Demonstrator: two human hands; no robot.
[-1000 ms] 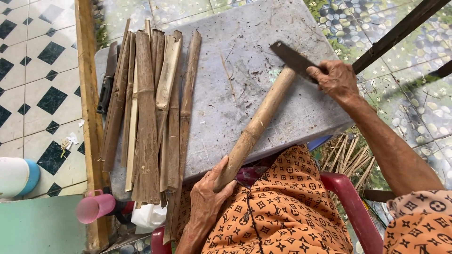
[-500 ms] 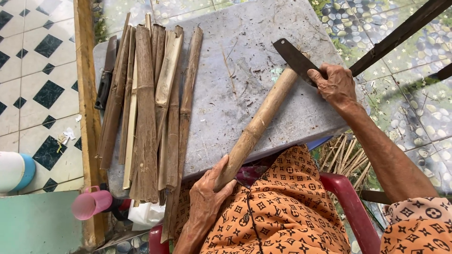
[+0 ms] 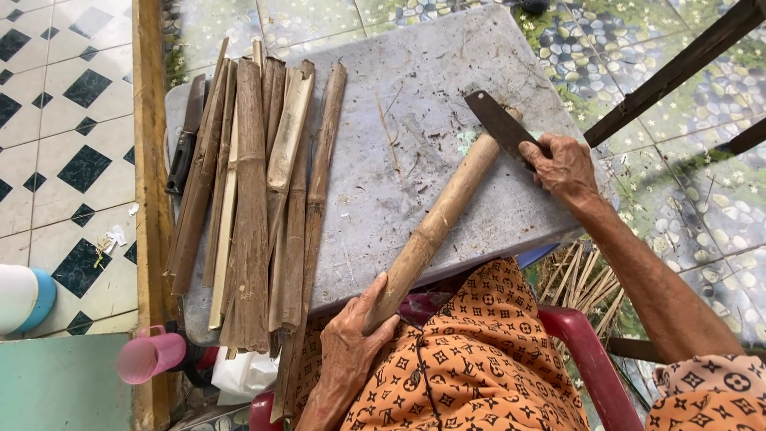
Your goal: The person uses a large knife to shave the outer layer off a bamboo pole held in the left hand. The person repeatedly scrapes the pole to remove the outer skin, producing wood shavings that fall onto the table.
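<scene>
My left hand [image 3: 351, 351] is wrapped round the near end of a bamboo pole [image 3: 437, 227], fingers curled over it, thumb on top, a firm hold. The pole runs up and away to the right, its far end lying on the grey bench [image 3: 415, 88]. My right hand [image 3: 565, 166] is clenched on the handle of a dark flat-bladed knife [image 3: 499, 124], and the blade sits right against the pole's far end, angled up to the left. I cannot tell whether the edge has bitten into the bamboo.

Moving outward: on the left part of the bench I see a bundle of split bamboo strips [image 3: 255, 191], laid side by side lengthwise, their near ends overhanging the bench edge. A second dark knife [image 3: 185, 140] lies just beside the bundle's left edge. Below me, orange patterned cloth [image 3: 479, 367] covers my lap, with a red chair arm [image 3: 590, 359] at my right. A pink cup [image 3: 150, 355] stands down by the bench's near left corner.
</scene>
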